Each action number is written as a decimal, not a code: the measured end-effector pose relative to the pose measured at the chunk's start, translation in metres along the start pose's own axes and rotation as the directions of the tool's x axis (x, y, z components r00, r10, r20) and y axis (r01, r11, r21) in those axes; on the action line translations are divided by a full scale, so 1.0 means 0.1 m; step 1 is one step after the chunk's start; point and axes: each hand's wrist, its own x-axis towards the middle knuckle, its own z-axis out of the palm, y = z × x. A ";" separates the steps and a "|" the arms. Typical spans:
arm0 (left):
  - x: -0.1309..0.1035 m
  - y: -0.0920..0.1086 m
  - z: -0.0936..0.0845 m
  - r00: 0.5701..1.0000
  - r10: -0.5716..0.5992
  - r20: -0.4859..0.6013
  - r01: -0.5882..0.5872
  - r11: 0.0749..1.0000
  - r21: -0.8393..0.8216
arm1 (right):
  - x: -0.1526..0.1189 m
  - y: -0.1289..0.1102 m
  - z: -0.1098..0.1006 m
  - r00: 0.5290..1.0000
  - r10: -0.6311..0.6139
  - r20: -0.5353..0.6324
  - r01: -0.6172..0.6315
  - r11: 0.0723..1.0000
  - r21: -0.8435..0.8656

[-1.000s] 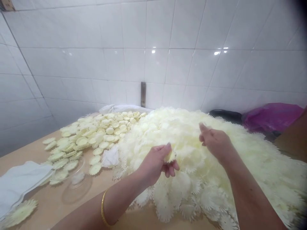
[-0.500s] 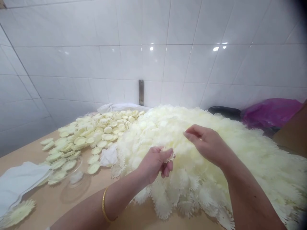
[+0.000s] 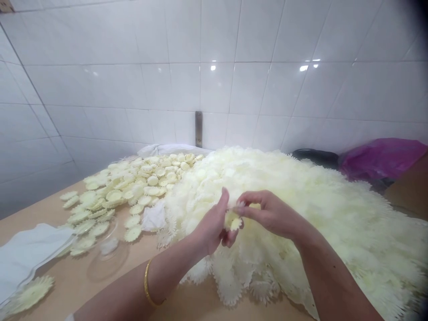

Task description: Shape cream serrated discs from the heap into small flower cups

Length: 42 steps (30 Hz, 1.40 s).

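My left hand [image 3: 214, 225] is in front of the big heap, its fingers curled under a small pale yellow flower-shaped piece [image 3: 233, 221] with a toothed edge. The thumb of that hand points up, off the piece. My right hand [image 3: 267, 211] meets it from the right, thumb and forefinger pinched on a pale toothed piece [image 3: 241, 204] at the upper edge of the one in my left hand. Whether the two pieces are joined I cannot tell. Behind and below both hands spreads a large heap of thin, pale yellow flower-shaped pieces [image 3: 287, 258].
Small stacks of yellow flower pieces [image 3: 113, 196] cover the table's left side. Near them lie a crumpled white tissue [image 3: 154, 217], a clear round dish [image 3: 109, 263] and white sheets [image 3: 30, 254]. A purple bag [image 3: 381, 156] and a black object [image 3: 316, 157] sit against the tiled wall [image 3: 217, 89].
My right hand has moved left and down from above the heap to the piece in my left hand. My left thumb has lifted off that piece.
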 end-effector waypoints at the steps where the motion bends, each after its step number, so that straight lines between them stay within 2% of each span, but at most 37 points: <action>1: -0.01 0.01 0.00 1.000 -0.007 0.018 0.008 1.000 -0.013 | 0.01 0.01 0.01 1.000 0.005 -0.016 -0.005 1.000 0.007; 3: -0.02 0.02 0.01 0.999 0.022 0.049 -0.022 1.000 -0.006 | 0.02 0.02 0.02 0.998 0.022 -0.062 -0.019 0.999 0.049; 5: -0.03 0.03 0.03 0.993 0.105 0.060 -0.105 0.994 -0.004 | 0.05 0.03 0.03 0.986 0.056 -0.156 -0.038 0.993 0.116; 8: -0.03 0.04 0.06 0.971 0.233 0.057 -0.232 0.972 -0.033 | 0.08 0.02 0.09 0.929 0.124 -0.348 -0.073 0.985 0.157; 11: -0.02 0.06 0.07 0.960 0.275 0.040 -0.272 0.959 -0.076 | 0.12 -0.01 0.19 0.871 0.132 -0.473 -0.103 0.991 0.088; 14: -0.03 0.06 0.08 0.956 0.294 0.023 -0.291 0.953 -0.088 | 0.15 0.01 0.23 0.838 0.077 -0.540 -0.104 0.994 -0.019; 16: -0.08 0.06 0.10 0.946 0.323 0.031 -0.322 0.946 -0.038 | 0.14 0.08 0.15 0.760 0.067 -0.647 -0.172 0.980 -0.101; 17: -0.11 0.06 0.11 0.941 0.336 0.043 -0.337 0.942 -0.006 | 0.12 0.13 0.08 0.684 0.076 -0.726 -0.244 0.961 -0.130; 18: -0.14 0.05 0.13 0.937 0.345 0.058 -0.346 0.938 0.023 | 0.10 0.19 -0.02 0.580 0.091 -0.810 -0.336 0.932 -0.136; 19: -0.16 0.05 0.14 0.937 0.342 0.073 -0.345 0.937 0.042 | 0.06 0.24 -0.12 0.515 0.101 -0.851 -0.388 0.913 -0.127; 20: -0.17 0.05 0.15 0.942 0.325 0.081 -0.329 0.943 0.049 | 0.03 0.28 -0.21 0.497 0.108 -0.861 -0.414 0.902 -0.125; 22: -0.16 0.03 0.15 0.967 0.243 0.079 -0.245 0.969 0.023 | -0.03 0.33 -0.36 0.554 0.111 -0.825 -0.435 0.884 -0.173; 25: -0.09 -0.01 0.12 0.989 0.113 0.096 -0.110 0.993 -0.034 | -0.06 0.31 -0.40 0.617 0.120 -0.778 -0.486 0.836 -0.256; 27: -0.04 -0.04 0.10 0.989 0.095 0.113 -0.091 0.995 -0.039 | -0.07 0.25 -0.35 0.634 0.123 -0.763 -0.487 0.830 -0.271; 29: 0.00 -0.07 0.08 0.989 0.100 0.109 -0.098 0.995 -0.027 | -0.07 0.18 -0.30 0.684 0.109 -0.721 -0.425 0.863 -0.272; 31: 0.02 -0.09 0.06 0.992 0.094 0.083 -0.091 0.995 -0.029 | -0.09 0.10 -0.27 0.776 0.104 -0.622 -0.319 0.915 -0.246; 33: 0.02 -0.10 0.05 0.994 0.089 0.063 -0.087 0.996 -0.033 | -0.10 0.03 -0.24 0.882 0.092 -0.462 -0.196 0.963 -0.182; 35: 0.02 -0.10 0.04 0.995 0.085 0.048 -0.083 0.996 -0.026 | -0.11 -0.02 -0.22 0.955 0.077 -0.286 -0.113 0.987 -0.112; 38: 0.01 -0.07 0.05 0.998 0.061 0.005 -0.061 0.998 -0.002 | -0.10 -0.04 -0.20 0.991 0.084 -0.107 -0.092 0.993 -0.071; 42: 0.00 -0.03 0.06 0.999 0.040 -0.005 -0.039 0.999 0.032 | -0.06 -0.02 -0.14 0.998 0.070 -0.012 -0.070 0.996 -0.048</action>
